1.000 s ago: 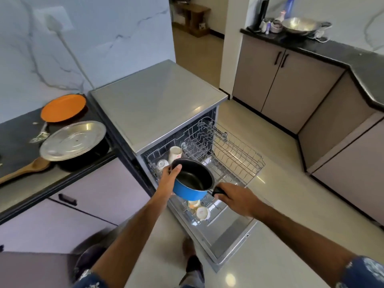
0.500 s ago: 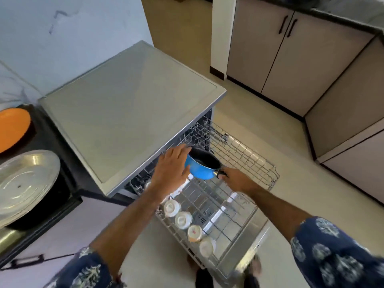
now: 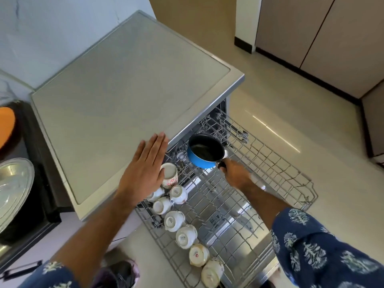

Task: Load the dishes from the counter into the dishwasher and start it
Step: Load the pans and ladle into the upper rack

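1. The small round metal saucepan (image 3: 204, 151) is bright blue outside and black inside.
2. The upturned ceramic cups (image 3: 174, 220) are white; one mug (image 3: 170, 176) carries a red floral print.
3. The wire dishwasher rack (image 3: 268, 163) is silver-grey.
4. The flat dishwasher top (image 3: 128, 96) is pale grey.
5. The cloth sleeve (image 3: 324, 252) is navy with pale leaf motifs.
6. The round plate (image 3: 6, 125) is orange.

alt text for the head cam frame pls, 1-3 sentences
A person's right hand holds a small blue saucepan by its handle over the pulled-out wire dishwasher rack, while the left hand hovers flat and open beside it. A row of white cups sits upturned along the rack's left edge.
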Demonstrator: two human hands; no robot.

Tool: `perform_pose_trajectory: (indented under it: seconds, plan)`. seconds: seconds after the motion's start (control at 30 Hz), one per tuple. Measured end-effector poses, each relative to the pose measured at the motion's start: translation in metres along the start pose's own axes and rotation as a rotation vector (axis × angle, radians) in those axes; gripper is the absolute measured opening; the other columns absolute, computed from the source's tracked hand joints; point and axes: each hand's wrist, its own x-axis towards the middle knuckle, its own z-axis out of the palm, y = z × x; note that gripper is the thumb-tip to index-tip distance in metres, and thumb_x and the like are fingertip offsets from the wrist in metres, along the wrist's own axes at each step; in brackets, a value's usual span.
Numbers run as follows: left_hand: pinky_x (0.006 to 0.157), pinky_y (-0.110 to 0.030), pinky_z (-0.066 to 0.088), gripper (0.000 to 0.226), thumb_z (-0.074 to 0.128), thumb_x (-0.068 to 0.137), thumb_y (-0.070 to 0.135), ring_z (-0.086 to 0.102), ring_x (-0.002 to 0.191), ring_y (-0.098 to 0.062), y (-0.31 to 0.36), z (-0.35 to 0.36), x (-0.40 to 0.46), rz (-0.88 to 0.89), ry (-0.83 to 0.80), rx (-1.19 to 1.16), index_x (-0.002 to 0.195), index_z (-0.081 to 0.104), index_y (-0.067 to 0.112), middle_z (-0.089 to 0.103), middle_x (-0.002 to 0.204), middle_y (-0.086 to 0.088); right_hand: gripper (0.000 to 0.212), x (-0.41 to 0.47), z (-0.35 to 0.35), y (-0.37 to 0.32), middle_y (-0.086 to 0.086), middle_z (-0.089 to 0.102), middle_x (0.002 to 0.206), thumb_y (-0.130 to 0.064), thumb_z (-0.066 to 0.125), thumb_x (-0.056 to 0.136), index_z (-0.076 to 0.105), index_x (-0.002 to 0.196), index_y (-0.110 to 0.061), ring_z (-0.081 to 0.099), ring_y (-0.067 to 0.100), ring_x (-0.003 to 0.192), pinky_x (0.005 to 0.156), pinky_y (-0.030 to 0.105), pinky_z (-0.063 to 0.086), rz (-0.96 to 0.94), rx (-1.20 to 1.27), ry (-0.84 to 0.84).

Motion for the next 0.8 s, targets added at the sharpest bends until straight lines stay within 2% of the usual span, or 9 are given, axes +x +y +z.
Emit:
perform_pose_trajectory:
  seconds: [0.13, 0.27, 0.4, 0.6, 0.7, 0.8]
  plan:
    - [0.124, -0.052, 0.015, 0.090, 0.045, 0.089, 0.039, 0.003, 0.155, -0.030, 0.000, 0.006, 0.001, 0.006, 0.000, 0.015, 0.159, 0.001, 0.005, -0.002, 0.168, -0.013, 0.037, 0.020, 0.005, 0.001, 0.017, 0.057, 0.126, -0.027, 0.041, 0.106, 0.043, 0.139, -0.011, 0.056, 0.033, 0.111, 0.094, 0.047, 0.050, 0.022, 0.025, -0.015]
    - [0.124, -0.053, 0.016, 0.092, 0.047, 0.088, 0.039, 0.003, 0.155, -0.031, -0.002, 0.011, 0.002, 0.007, 0.017, 0.010, 0.159, 0.002, 0.004, -0.002, 0.168, -0.014, 0.036, 0.035, 0.007, 0.003, 0.019, 0.050, 0.130, -0.023, 0.046, 0.105, 0.046, 0.138, -0.009, 0.052, 0.034, 0.118, 0.101, 0.047, 0.046, 0.043, 0.030, -0.048]
    - [0.124, -0.054, 0.016, 0.092, 0.047, 0.087, 0.038, 0.004, 0.155, -0.032, -0.002, 0.012, 0.001, 0.018, 0.038, 0.002, 0.159, 0.003, 0.003, -0.001, 0.168, -0.015, 0.033, 0.037, 0.008, 0.007, 0.014, 0.051, 0.124, -0.020, 0.054, 0.101, 0.053, 0.132, -0.011, 0.052, 0.029, 0.117, 0.099, 0.045, 0.049, 0.088, -0.013, -0.043]
    - [0.124, -0.054, 0.015, 0.091, 0.044, 0.088, 0.042, 0.003, 0.155, -0.032, -0.002, 0.013, 0.000, 0.020, 0.033, 0.002, 0.159, 0.002, 0.003, -0.002, 0.168, -0.015, 0.046, 0.030, 0.007, 0.007, 0.011, 0.049, 0.132, -0.007, 0.058, 0.093, 0.046, 0.137, -0.012, 0.051, 0.026, 0.119, 0.100, 0.043, 0.049, 0.099, -0.085, -0.049]
    - [0.124, -0.053, 0.016, 0.091, 0.044, 0.089, 0.042, 0.001, 0.155, -0.031, -0.002, 0.011, 0.001, 0.020, 0.021, 0.004, 0.159, 0.000, 0.004, -0.004, 0.168, -0.015, 0.050, 0.017, 0.001, 0.004, 0.012, 0.047, 0.133, -0.011, 0.057, 0.093, 0.042, 0.140, -0.011, 0.048, 0.027, 0.120, 0.103, 0.044, 0.046, 0.065, -0.125, -0.041]
    - [0.124, -0.053, 0.017, 0.099, 0.054, 0.087, 0.043, 0.001, 0.155, -0.030, -0.001, 0.007, 0.002, 0.010, -0.024, -0.022, 0.159, -0.001, 0.004, -0.006, 0.168, -0.014, 0.059, -0.005, -0.012, -0.003, 0.012, 0.045, 0.134, -0.017, 0.057, 0.094, 0.034, 0.148, -0.011, 0.048, 0.027, 0.119, 0.098, 0.042, 0.048, -0.016, -0.152, -0.085]
